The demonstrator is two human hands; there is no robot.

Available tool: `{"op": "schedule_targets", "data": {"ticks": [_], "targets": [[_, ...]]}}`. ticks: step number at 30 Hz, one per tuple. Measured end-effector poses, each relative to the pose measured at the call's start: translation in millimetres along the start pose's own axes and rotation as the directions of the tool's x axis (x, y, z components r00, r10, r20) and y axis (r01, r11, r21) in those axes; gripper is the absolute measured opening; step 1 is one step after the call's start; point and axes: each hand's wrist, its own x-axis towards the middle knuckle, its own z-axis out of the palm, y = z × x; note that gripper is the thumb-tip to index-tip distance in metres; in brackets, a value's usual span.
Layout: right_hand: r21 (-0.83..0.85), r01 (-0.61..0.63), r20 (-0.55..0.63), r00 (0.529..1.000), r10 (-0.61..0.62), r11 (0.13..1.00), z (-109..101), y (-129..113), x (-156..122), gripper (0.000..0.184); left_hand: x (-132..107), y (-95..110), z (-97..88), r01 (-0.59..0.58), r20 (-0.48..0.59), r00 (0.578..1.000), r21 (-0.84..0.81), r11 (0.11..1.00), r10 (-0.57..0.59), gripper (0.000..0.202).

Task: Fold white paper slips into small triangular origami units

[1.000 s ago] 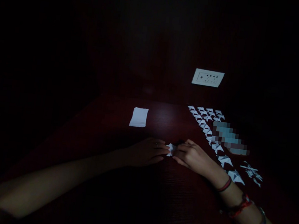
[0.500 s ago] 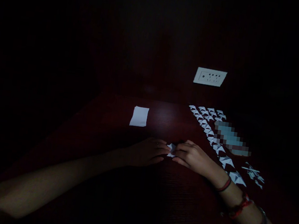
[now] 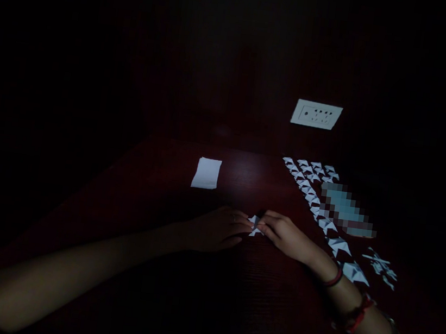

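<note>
On the dark red table a small white folded paper lies between my hands, with pointed corners sticking out. My left hand comes in from the left. Its stretched fingertips rest on the paper's left side, and the thumb stands apart below them. A ring shows on one finger. At the paper's right side my right hand pinches it between thumb and fingers. Part of the paper is covered by the fingertips. To the right, several similar white folded paper pieces form a slanting row, with shorter rows at its far end.
A stack of plain white paper sheets lies at the left back of the table. Right of the rows are a blurred-out bluish object and a heap of thin white paper scraps. A socket plate sits on the back wall.
My right fingers have drawn together into a pinch at the paper's right side, uncovering more of it. My left hand has stayed nearly in place. The view has shifted slightly.
</note>
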Motion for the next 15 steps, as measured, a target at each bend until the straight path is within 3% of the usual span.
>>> {"op": "schedule_targets", "data": {"ticks": [8,15], "targets": [[0.061,-0.079,0.012,0.997,0.079,0.995,-3.9,0.4,2.4,0.016,0.9,0.8,-1.2,0.015,0.054,0.998,0.012,1.0,-0.015,0.034],[0.093,-0.069,0.045,0.997,0.065,0.993,-7.5,-2.6,0.4,0.013,-1.1,-2.8,3.4,-0.024,0.017,1.0,0.037,0.999,0.024,0.032]]}}
